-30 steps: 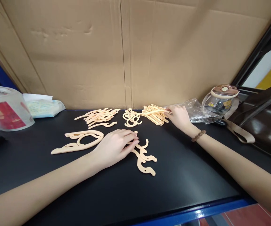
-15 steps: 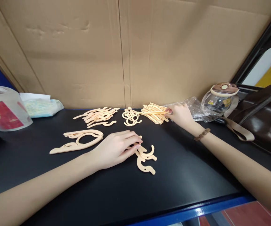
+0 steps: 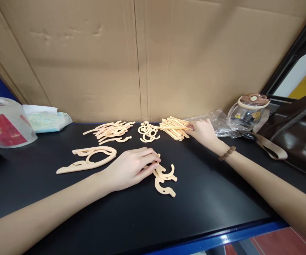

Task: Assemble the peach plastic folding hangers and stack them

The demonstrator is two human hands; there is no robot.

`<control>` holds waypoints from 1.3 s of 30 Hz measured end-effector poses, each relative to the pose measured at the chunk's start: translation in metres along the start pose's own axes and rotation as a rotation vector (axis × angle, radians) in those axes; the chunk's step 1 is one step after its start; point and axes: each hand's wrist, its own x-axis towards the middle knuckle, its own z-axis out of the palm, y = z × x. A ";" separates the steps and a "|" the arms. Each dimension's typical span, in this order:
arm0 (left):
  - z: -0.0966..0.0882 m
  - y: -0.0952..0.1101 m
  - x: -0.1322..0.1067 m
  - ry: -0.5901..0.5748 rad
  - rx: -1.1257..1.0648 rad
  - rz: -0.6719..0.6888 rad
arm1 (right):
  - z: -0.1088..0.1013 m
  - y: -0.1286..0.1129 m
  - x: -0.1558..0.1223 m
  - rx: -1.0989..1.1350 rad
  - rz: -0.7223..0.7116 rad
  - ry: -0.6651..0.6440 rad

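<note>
My left hand (image 3: 134, 167) rests on the black table with its fingers closed on cream hanger pieces (image 3: 165, 190). Their curved ends, one with a hook shape, stick out to the right of my fingertips. My right hand (image 3: 202, 132) pinches the end of a long thin hanger bar (image 3: 179, 127) at the right side of a heap of hanger bars (image 3: 172, 134). Left of that heap lie small hanger hooks (image 3: 149, 131) and a pile of curved hanger arms (image 3: 111, 131). A folded hanger (image 3: 96, 163) lies by my left forearm.
A crumpled clear plastic bag (image 3: 220, 122) and a clear bottle (image 3: 250, 113) stand behind my right hand, beside a brown bag (image 3: 299, 131). At the left are a tape roll (image 3: 7, 122) and a tissue pack (image 3: 48, 121). Cardboard (image 3: 94, 71) walls off the back.
Very little differs. My right hand has shifted slightly with its pinch kept on the hanger bar. The left hand stays where it was.
</note>
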 end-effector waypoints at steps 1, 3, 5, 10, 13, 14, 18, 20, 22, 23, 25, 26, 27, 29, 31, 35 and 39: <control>0.000 0.000 0.000 0.001 -0.001 0.003 | -0.001 0.000 0.001 0.005 0.001 0.013; 0.000 0.000 0.000 0.003 -0.004 0.013 | -0.005 0.001 0.002 0.018 0.004 0.041; 0.000 0.000 -0.001 0.003 -0.003 0.022 | -0.008 0.003 0.003 0.027 0.012 0.067; 0.000 -0.001 0.000 -0.007 0.015 0.021 | -0.019 0.006 0.004 0.090 0.040 0.227; -0.001 0.001 0.001 0.044 0.065 -0.018 | -0.028 0.004 0.002 0.272 0.057 0.325; -0.002 0.001 0.001 0.083 0.104 -0.064 | -0.031 0.003 0.001 0.392 0.065 0.309; -0.002 -0.005 0.000 0.253 0.297 -0.349 | -0.040 -0.011 -0.007 0.992 0.028 -0.057; -0.001 -0.012 -0.002 0.310 0.353 -0.437 | -0.041 -0.020 -0.012 1.119 -0.042 -0.232; -0.001 -0.019 -0.004 0.322 0.369 -0.471 | -0.039 -0.028 -0.017 1.151 -0.085 -0.340; -0.001 -0.022 -0.004 0.309 0.365 -0.478 | -0.038 -0.031 -0.019 1.158 -0.090 -0.374; -0.002 -0.025 -0.005 0.247 0.338 -0.483 | -0.034 -0.035 -0.022 1.167 -0.087 -0.420; -0.002 -0.026 -0.005 0.208 0.322 -0.482 | -0.033 -0.036 -0.023 1.170 -0.088 -0.436; -0.002 -0.026 -0.005 0.170 0.307 -0.479 | -0.031 -0.037 -0.023 1.171 -0.095 -0.452; -0.002 -0.025 -0.005 0.107 0.289 -0.461 | -0.028 -0.037 -0.023 1.161 -0.119 -0.476; -0.001 -0.023 -0.005 0.081 0.293 -0.438 | -0.025 -0.037 -0.023 1.150 -0.132 -0.488; 0.000 -0.023 -0.006 0.088 0.294 -0.420 | -0.022 -0.036 -0.023 1.130 -0.163 -0.491; 0.000 -0.023 -0.006 0.086 0.281 -0.421 | -0.019 -0.035 -0.023 1.107 -0.187 -0.496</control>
